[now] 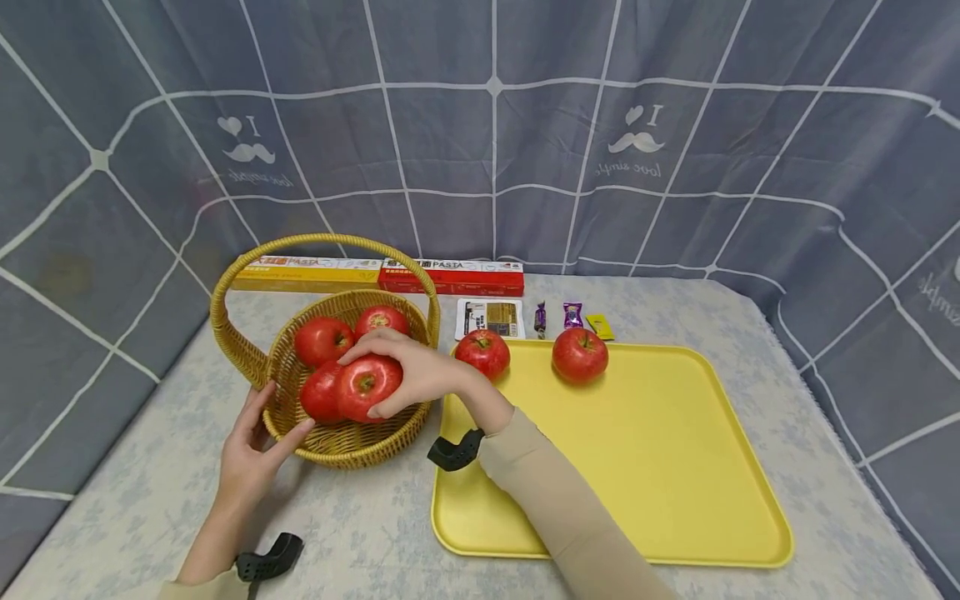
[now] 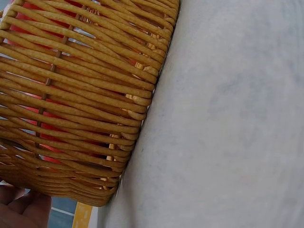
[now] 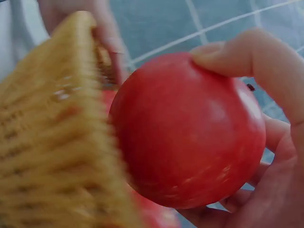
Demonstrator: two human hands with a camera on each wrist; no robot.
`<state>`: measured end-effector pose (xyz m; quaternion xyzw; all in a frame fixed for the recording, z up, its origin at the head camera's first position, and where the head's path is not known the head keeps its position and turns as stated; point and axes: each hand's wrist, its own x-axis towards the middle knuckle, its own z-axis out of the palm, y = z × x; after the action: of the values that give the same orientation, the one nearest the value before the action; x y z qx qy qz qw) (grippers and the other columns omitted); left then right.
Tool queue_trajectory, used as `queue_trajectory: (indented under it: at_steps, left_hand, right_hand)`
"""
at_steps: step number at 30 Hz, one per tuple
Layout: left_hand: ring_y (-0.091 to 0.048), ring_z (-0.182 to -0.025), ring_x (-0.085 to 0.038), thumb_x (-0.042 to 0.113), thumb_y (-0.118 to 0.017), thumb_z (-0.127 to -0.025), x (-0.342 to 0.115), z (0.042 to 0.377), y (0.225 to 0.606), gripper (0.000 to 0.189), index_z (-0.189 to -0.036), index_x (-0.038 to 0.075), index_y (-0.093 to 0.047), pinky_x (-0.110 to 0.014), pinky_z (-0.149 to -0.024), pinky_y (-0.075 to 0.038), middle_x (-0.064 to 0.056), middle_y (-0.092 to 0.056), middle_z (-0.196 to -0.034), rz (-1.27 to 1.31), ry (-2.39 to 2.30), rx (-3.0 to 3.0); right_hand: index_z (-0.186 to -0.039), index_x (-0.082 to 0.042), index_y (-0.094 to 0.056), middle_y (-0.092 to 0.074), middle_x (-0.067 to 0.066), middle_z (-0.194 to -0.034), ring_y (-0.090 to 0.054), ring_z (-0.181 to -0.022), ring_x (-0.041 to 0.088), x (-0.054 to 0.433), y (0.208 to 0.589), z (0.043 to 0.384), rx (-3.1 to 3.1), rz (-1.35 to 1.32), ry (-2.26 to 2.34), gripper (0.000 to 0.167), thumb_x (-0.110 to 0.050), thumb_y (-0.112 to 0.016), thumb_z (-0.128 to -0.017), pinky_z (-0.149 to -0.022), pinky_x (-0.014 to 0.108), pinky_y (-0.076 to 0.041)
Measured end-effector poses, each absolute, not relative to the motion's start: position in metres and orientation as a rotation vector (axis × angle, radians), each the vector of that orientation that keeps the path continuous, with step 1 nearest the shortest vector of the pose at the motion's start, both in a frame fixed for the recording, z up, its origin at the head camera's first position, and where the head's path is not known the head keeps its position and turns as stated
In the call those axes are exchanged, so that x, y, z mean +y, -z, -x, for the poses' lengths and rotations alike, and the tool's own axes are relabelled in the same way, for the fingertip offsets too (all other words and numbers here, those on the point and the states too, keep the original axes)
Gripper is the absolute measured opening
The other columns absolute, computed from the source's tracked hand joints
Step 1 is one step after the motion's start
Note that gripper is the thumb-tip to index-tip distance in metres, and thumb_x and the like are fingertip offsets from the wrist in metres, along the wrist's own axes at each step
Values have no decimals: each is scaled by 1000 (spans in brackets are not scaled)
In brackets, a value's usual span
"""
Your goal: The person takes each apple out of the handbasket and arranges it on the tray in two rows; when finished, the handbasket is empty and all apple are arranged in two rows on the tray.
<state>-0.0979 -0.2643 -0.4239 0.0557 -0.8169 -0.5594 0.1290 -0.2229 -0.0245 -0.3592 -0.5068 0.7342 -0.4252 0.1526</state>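
Observation:
A red apple (image 1: pixel 367 387) is in my right hand (image 1: pixel 408 367), thumb and fingers curled round it, above the front of the wicker basket (image 1: pixel 356 457). The same apple (image 3: pixel 190 128) fills the middle of the right wrist view, beside the blurred basket rim. Under and behind it, several more apples lie in the basket, among them one at the left (image 1: pixel 324 342) and one at the back (image 1: pixel 381 320). My left hand (image 1: pixel 251 454) holds the basket's left rim near the foot of the handle (image 1: pixel 242 354). In the left wrist view its fingers (image 2: pixel 35 209) press the woven side (image 2: pixel 80 109).
Right of the basket lies a yellow tray (image 1: pixel 637 467) with two apples, one near its back left corner (image 1: pixel 483 353) and one along the back edge (image 1: pixel 580 356). Behind are two pasta boxes (image 1: pixel 450 279), a white packet (image 1: pixel 490 318) and small wrapped sweets (image 1: pixel 572 315). A grey curtain (image 1: pixel 450 142) hangs behind.

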Motion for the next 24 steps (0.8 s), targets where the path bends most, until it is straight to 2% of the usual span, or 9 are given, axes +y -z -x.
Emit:
queue_trajectory:
  at_steps: [8,14,19,24]
  left_hand:
    - [-28,-135,-28,0,-66,-86,-265,98,424,75,-149,7,-25,-5,-90,-32,-12,-5,-156,-122,1620,-2356]
    - [-29,-135,-25,2,-66,-87,-265,96,423,75,-149,10,-25,-4,-89,-32,-10,-5,-156,-156,1601,-2385]
    - [-28,-135,-26,3,-65,-87,-265,96,423,76,-150,11,-24,-4,-89,-32,-9,-4,-156,-159,1599,-2394]
    - [-27,-135,-27,3,-65,-87,-264,97,424,76,-150,10,-23,-4,-90,-31,-8,-3,-156,-161,1610,-2393]
  right_hand:
    - [-125,-9,-57,-44,1,-129,-41,-118,15,43,325,223,2151,1395,1500,60,-15,-80,-70,-90,34,-46]
    - [-125,-8,-55,-44,3,-129,-48,-112,23,103,316,220,2190,1235,1661,59,-6,-77,-71,-86,39,-50]
    - [-127,-5,-52,-44,6,-129,-49,-110,25,153,317,223,2370,1057,1743,60,1,-75,-72,-82,38,-51]
    - [-130,-5,-49,-46,6,-126,-49,-109,23,196,332,224,2515,738,1850,61,0,-74,-75,-81,29,-51]
